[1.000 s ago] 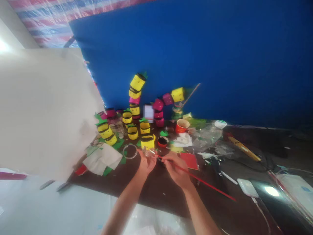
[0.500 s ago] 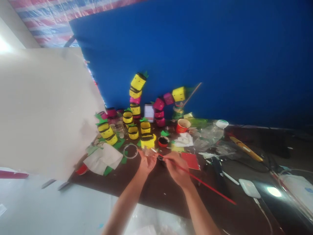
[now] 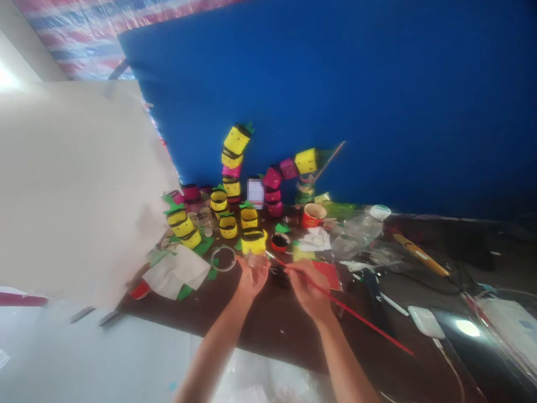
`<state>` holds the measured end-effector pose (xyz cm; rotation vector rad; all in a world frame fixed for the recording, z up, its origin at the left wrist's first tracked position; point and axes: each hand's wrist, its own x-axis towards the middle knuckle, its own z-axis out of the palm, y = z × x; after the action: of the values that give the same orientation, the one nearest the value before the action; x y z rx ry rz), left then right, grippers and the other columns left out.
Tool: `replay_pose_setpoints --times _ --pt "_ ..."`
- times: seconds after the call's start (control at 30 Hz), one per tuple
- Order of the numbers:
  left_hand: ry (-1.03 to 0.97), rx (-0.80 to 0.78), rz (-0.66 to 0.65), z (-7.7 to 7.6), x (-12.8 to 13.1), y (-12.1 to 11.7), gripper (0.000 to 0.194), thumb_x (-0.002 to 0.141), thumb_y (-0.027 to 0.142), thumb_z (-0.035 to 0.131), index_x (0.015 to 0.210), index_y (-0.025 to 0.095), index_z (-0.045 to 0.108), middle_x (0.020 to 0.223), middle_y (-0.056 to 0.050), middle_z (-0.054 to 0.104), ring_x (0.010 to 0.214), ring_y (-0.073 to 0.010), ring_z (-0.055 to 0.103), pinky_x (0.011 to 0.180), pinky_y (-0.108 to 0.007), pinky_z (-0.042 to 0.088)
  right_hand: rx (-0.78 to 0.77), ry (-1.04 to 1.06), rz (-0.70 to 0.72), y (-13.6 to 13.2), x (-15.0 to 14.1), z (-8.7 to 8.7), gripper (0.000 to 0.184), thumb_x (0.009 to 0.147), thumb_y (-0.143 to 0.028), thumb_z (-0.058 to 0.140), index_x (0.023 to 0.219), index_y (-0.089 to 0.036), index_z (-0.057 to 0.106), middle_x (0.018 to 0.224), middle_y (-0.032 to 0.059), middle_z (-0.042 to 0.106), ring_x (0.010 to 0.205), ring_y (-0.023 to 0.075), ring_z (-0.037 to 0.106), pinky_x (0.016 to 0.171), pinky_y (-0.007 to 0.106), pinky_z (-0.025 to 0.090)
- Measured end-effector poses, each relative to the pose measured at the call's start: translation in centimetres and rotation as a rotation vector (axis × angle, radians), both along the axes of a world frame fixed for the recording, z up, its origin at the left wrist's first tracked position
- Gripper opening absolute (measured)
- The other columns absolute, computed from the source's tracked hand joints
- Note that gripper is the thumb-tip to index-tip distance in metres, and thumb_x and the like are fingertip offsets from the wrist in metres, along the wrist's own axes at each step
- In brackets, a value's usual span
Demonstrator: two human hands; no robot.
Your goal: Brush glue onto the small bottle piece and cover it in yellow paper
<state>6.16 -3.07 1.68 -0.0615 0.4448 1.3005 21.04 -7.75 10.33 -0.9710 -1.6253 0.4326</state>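
My left hand (image 3: 253, 278) is closed round the clear lower part of a small plastic cup (image 3: 253, 245), whose upper part is yellow with a black band. In my right hand (image 3: 309, 288) is a long thin paintbrush (image 3: 356, 315) with a red handle, gripped near its front end. The brush tip lies just right of the cup; whether it touches is too blurred to tell. A clear ring (image 3: 224, 269) is left of my left hand. Behind my hands stands a small red pot (image 3: 279, 242) with something dark in it.
Yellow banded cups (image 3: 229, 228) and a magenta stack (image 3: 273, 195) stand at the back. To the right are a red paper tub (image 3: 314, 215), a clear bottle (image 3: 361, 230), a red card (image 3: 328, 275) and a yellow-handled tool (image 3: 420, 254). White paper (image 3: 178, 271) lies left.
My right hand has drawn slightly right with the paintbrush, and its tip has come away from my left fingers. My left hand and the cup have barely moved.
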Motion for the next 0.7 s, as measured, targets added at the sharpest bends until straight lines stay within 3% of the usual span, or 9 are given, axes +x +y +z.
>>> replay_pose_setpoints --times 0.27,0.47,0.7 --pt "0.091 -0.039 0.101 0.2 0.3 0.0 0.054 0.085 0.065 0.038 0.079 0.019 0.065 0.074 -0.003 0.065 0.065 -0.0124 0.063 0.058 -0.022 0.053 -0.035 0.047 0.089 -0.4 -0.8 0.1 0.012 0.087 -0.020 0.053 0.088 -0.023 0.064 0.073 0.0029 0.067 0.068 0.0167 0.064 0.063 0.030 0.052" --pt "0.140 -0.054 0.148 1.0 0.9 -0.1 0.052 0.088 0.061 0.037 0.080 0.018 0.065 0.072 -0.003 0.066 0.066 -0.0128 0.064 0.063 -0.023 0.052 -0.012 0.006 -0.019 -0.4 -0.4 -0.1 0.009 0.086 -0.020 0.055 0.085 -0.023 0.064 0.072 0.0027 0.067 0.070 0.0172 0.063 0.067 0.031 0.053" --pt "0.149 -0.035 0.184 1.0 1.0 0.2 0.050 0.091 0.057 0.033 0.096 0.020 0.067 0.076 -0.002 0.067 0.070 -0.0138 0.065 0.074 -0.027 0.052 -0.032 0.046 0.028 -0.6 -0.7 0.1 0.011 0.087 -0.019 0.054 0.088 -0.023 0.064 0.071 0.0035 0.066 0.068 0.0174 0.064 0.062 0.031 0.052"
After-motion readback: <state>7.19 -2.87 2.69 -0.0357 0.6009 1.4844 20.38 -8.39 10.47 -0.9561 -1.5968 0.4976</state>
